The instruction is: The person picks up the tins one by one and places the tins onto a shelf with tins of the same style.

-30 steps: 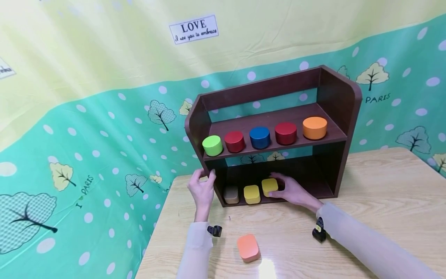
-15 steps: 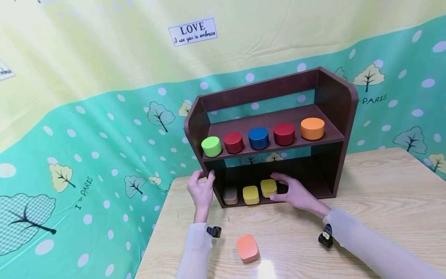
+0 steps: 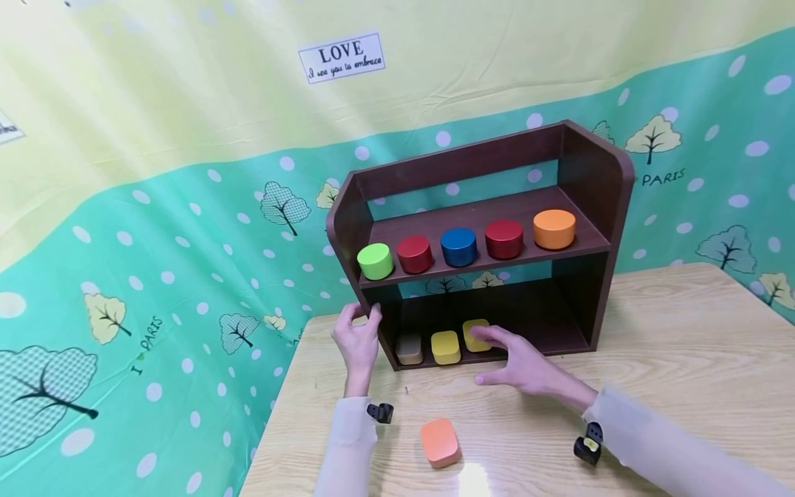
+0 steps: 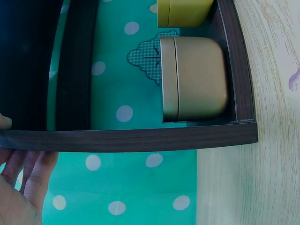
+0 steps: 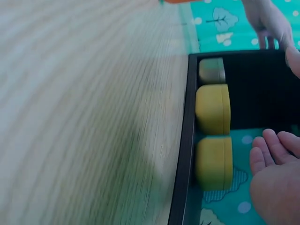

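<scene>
A dark brown two-tier shelf [image 3: 459,160] stands on the table. My left hand [image 3: 357,342] grips its left side panel, thumb inside and fingers outside, as the left wrist view also shows. On the lower tier a gold-brown square tin [image 4: 201,77] sits at the left end, followed by a yellow square tin [image 3: 446,347] and a second yellow square tin [image 5: 213,164]. Just right of that second one is my right hand [image 3: 528,362], thumb and fingers spread, nothing held. In the right wrist view a gap shows between the fingers and the tin.
Along the upper tier stand round tins: light green [image 3: 375,261], red [image 3: 415,254], blue [image 3: 458,247], another red and orange [image 3: 555,229]. An orange-pink square tin [image 3: 440,442] lies on the wooden table [image 3: 683,359] in front. A patterned curtain [image 3: 186,241] hangs behind.
My right hand has let go of the second yellow tin and drawn back toward me, its thumb and fingers spreading apart. The left hand keeps its grip on the shelf.
</scene>
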`<control>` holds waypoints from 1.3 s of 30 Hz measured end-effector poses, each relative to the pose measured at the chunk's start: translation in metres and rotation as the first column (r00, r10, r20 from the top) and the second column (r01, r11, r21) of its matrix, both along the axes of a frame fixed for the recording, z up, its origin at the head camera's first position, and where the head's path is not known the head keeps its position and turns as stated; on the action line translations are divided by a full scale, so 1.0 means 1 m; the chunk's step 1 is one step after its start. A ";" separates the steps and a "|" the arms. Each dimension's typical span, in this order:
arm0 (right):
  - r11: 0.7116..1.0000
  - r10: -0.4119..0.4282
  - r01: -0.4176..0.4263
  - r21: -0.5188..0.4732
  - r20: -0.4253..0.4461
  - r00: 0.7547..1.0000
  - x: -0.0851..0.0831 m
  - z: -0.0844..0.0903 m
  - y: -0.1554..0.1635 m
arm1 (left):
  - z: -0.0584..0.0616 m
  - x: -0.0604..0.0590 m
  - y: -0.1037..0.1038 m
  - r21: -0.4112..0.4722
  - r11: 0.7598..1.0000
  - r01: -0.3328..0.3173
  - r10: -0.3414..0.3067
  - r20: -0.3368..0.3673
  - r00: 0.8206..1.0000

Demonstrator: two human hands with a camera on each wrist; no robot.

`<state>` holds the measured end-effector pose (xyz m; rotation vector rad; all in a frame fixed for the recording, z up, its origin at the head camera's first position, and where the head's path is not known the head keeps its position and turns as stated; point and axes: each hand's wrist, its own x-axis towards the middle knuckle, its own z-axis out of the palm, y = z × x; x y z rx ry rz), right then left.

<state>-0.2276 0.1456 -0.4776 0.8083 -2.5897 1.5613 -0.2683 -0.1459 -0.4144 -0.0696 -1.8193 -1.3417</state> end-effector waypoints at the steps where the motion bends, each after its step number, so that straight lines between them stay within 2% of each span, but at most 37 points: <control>1: 1.000 0.009 -0.009 0.005 0.001 1.000 0.002 0.001 -0.001 | 0.000 0.000 0.000 0.001 1.000 0.001 -0.001 -0.002 1.000; 12: 0.995 0.103 -0.103 -0.012 0.051 0.993 0.018 0.001 -0.011 | 0.001 0.000 0.000 0.006 1.000 0.010 -0.010 -0.005 1.000; 22: 0.988 0.151 -0.151 -0.004 0.108 0.983 0.032 -0.004 -0.019 | 0.000 -0.001 0.000 -0.004 1.000 0.004 -0.004 -0.019 1.000; 31: 0.979 0.204 -0.204 -0.003 0.085 0.975 0.037 -0.011 -0.026 | -0.024 -0.021 -0.013 0.011 1.000 0.015 -0.015 0.020 1.000; 38: 0.972 0.233 -0.235 0.008 0.104 0.967 0.041 -0.016 -0.032 | -0.002 -0.001 -0.001 0.017 1.000 0.018 -0.019 0.014 1.000; 39: 0.971 0.234 -0.237 0.016 0.103 0.967 0.042 -0.017 -0.033 | -0.002 -0.002 -0.001 0.017 1.000 0.019 -0.020 0.015 1.000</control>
